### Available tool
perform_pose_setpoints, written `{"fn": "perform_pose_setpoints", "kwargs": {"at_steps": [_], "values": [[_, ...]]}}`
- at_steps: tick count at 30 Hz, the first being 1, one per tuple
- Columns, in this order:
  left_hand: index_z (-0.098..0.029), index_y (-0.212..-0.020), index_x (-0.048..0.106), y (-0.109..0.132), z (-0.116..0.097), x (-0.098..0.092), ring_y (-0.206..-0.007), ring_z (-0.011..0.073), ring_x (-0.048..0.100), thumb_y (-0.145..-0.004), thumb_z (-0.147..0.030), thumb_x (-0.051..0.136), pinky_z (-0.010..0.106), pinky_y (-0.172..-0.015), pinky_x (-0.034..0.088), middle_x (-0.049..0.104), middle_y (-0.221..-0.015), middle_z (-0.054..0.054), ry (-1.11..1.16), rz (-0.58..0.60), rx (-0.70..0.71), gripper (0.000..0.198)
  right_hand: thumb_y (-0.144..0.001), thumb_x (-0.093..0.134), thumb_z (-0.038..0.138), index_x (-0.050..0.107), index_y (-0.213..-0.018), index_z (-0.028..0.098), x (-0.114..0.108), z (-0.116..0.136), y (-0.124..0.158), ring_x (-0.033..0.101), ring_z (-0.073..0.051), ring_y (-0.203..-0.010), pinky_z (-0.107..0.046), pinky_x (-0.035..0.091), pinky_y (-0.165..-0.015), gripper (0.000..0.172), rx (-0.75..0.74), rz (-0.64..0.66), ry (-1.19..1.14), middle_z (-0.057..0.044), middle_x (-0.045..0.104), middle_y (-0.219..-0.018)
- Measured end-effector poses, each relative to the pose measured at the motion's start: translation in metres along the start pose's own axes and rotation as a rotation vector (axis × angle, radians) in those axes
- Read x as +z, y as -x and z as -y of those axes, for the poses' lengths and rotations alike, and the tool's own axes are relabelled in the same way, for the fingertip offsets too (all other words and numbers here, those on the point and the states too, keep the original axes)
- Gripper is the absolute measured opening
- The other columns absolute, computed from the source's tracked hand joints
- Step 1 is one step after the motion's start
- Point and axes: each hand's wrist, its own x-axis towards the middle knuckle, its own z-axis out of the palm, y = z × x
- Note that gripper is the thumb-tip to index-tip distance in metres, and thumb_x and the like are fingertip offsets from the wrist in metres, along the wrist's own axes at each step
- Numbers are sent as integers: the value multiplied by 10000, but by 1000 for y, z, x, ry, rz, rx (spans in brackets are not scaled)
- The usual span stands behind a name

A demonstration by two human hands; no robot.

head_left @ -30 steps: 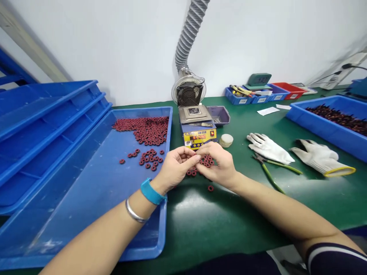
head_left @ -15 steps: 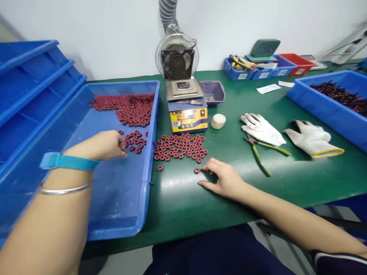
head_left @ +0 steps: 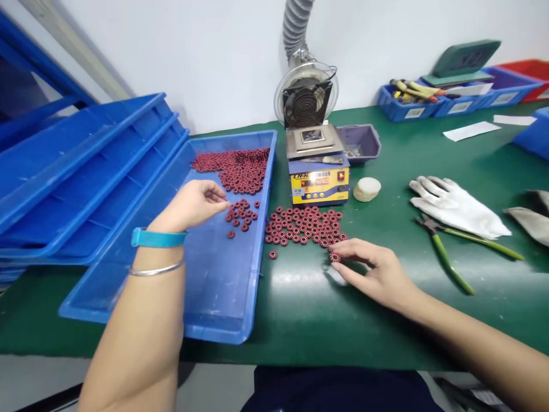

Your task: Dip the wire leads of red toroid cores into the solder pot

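My left hand [head_left: 198, 201] hovers over the blue tray [head_left: 214, 317], its fingers loosely stretched out and nothing visible in them. Just past its fingertips lies a loose cluster of small red-and-black toothed rings [head_left: 242, 210], with a larger heap [head_left: 244, 171] behind. On the green table, the thumb and index finger of my right hand [head_left: 377, 272] pinch one red-and-black toothed ring [head_left: 335, 257]. Close by, many more such rings [head_left: 304, 226] lie spread in a patch, and a single ring [head_left: 273, 254] sits apart on its left.
Behind the patch stands a yellow-and-blue heated pot unit [head_left: 319, 186] under a fan and duct hose. A purple bin [head_left: 362, 143] and round white pad [head_left: 367, 189] are beside it. Green-handled cutters [head_left: 448, 260] and a white glove [head_left: 461, 206] lie right. Blue trays [head_left: 107, 166] are stacked left.
My right hand has closed its thumb and finger on the toothed ring beside it. My left hand has loosened and drawn back, leaving one ring lying in the tray. The view has swung left.
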Motion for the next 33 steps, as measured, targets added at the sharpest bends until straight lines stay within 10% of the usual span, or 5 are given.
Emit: {"fn": "perform_pose_setpoints", "kwargs": {"at_steps": [9,22,27,33], "values": [[-127,-917,628,26,-62,66,-741,151,664,-670,-329,759,268,-672,544,710,-853,82,600,356,270,344,-701,727,328,678,-842,163,6,26,-72,614,-132,-546,-279,535,-537,223,134,-31,-316,-20,673,-645],[-141,-826,573,30,-62,95,-617,107,601,-619,-354,809,249,-592,514,635,-727,12,617,330,249,379,-800,583,172,627,-842,186,-19,30,-137,610,-161,-764,-313,510,-725,62,-459,-111,411,-52,637,-825],[-141,-833,561,28,-63,94,-607,91,566,-629,-385,803,235,-589,476,614,-705,-4,738,286,221,399,-740,688,253,647,-870,171,-32,44,-157,622,-144,-658,-299,534,-643,159,-206,39,103,-28,653,-746],[-183,-709,453,31,-65,91,-543,63,457,-592,-481,808,206,-525,376,498,-609,-65,954,179,295,478,-651,805,364,650,-837,183,7,55,-124,658,-115,-657,-253,547,-622,302,119,178,-568,-7,696,-756]]}}
